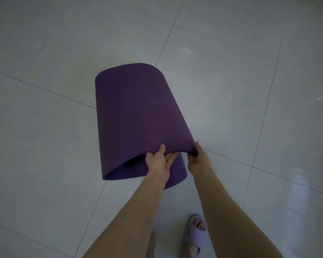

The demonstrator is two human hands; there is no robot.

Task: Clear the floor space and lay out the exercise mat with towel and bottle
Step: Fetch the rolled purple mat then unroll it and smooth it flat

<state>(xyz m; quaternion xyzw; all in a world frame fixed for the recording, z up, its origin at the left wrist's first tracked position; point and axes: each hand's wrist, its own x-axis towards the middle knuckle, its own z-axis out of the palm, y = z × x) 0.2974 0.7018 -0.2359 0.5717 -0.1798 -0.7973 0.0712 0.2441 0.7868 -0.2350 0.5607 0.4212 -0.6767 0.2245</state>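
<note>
Head view, looking down past two bare forearms at a pale tiled floor (231,90). A purple mat (134,112), still loosely rolled, stands on end on the floor in the middle of the picture, tilted so its top leans toward the person. It reads as a wide tube, and the ribbed inner face shows at the near opening.

Both hands grip the mat's near top edge. The left hand (159,161) sits at the middle of that edge, thumb over the outer face and fingers curled beneath the outer layer, pinching that layer. The right hand (198,158) is just beside it at the mat's right corner, fingers closed around the edge. Holding only the loose outer layer, rather than the whole roll, probably lets the person peel the mat open so the rest can unroll away across the floor.

Below the mat, nearest the viewer, a foot in a pale lilac slipper (194,233) stands on the floor to the right of the left forearm. A second slipper may be hidden behind that forearm; it cannot be made out.

The floor around the mat appears bare in every direction, so the clearing step looks done. No towel or bottle is in view. The mat is not yet flat, so laying it out seems to be the step in hand.
</note>
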